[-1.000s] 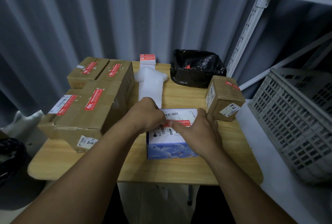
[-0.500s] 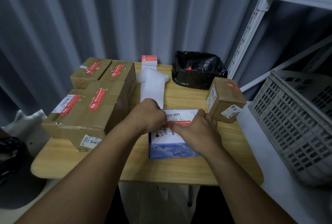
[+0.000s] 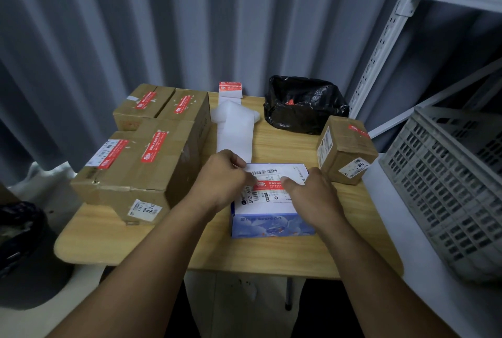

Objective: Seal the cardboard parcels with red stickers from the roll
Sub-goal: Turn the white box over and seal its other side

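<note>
A blue-and-white box [image 3: 271, 225] lies in the middle of the wooden table [image 3: 271, 256], with a red sticker [image 3: 267, 184] across its white label. My left hand [image 3: 222, 177] pinches the sticker's left end. My right hand [image 3: 312, 196] has its thumb on the right end and its fingers over the box's far edge. The sticker roll [image 3: 230, 89] stands at the table's back edge, and its white backing strip [image 3: 235, 131] trails toward the box. Stickered cardboard parcels are stacked at the left [image 3: 135, 172] and back left [image 3: 163, 104]. A small one [image 3: 345, 150] sits at the right.
A black plastic bag [image 3: 304, 104] sits at the back right of the table. A grey slatted crate [image 3: 448, 183] stands on the white surface to the right, under a white metal shelf frame [image 3: 385, 36]. A dark round bin [image 3: 21, 242] is at the lower left.
My hands have drawn slightly apart along the sticker, so more of its red face shows between them. The box and parcels have not moved.
</note>
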